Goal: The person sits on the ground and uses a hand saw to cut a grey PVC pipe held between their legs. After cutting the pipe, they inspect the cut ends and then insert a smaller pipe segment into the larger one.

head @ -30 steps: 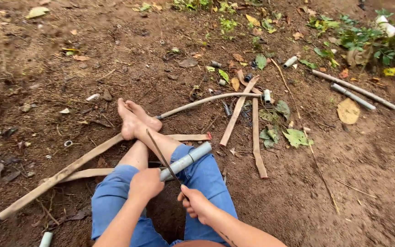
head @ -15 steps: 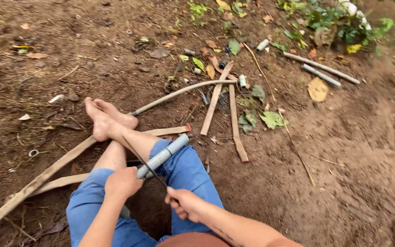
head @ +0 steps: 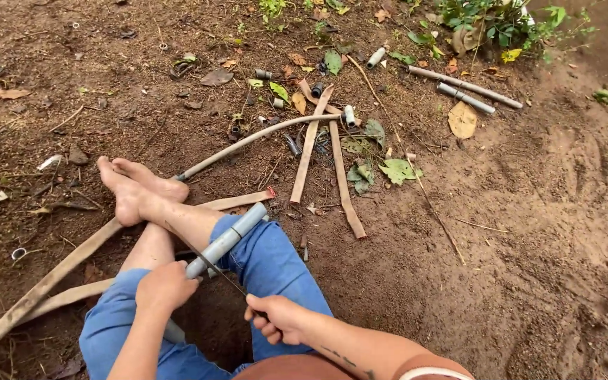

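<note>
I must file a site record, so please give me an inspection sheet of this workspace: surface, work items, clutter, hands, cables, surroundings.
Surface: bare brown soil, uneven, with small twigs and stones.
Work items: grey pipe lying across the person's leg in blue trousers; thin blade set across the pipe.
Clutter: bamboo strips, a curved stick, short pipe offcuts, two longer pipes, dry and green leaves.
Hands: left hand closed on the pipe's near end; right hand closed on the blade's end.
Cables: nothing seen.
Surroundings: green plants at the upper right; bare feet resting on a long bamboo strip.
</note>
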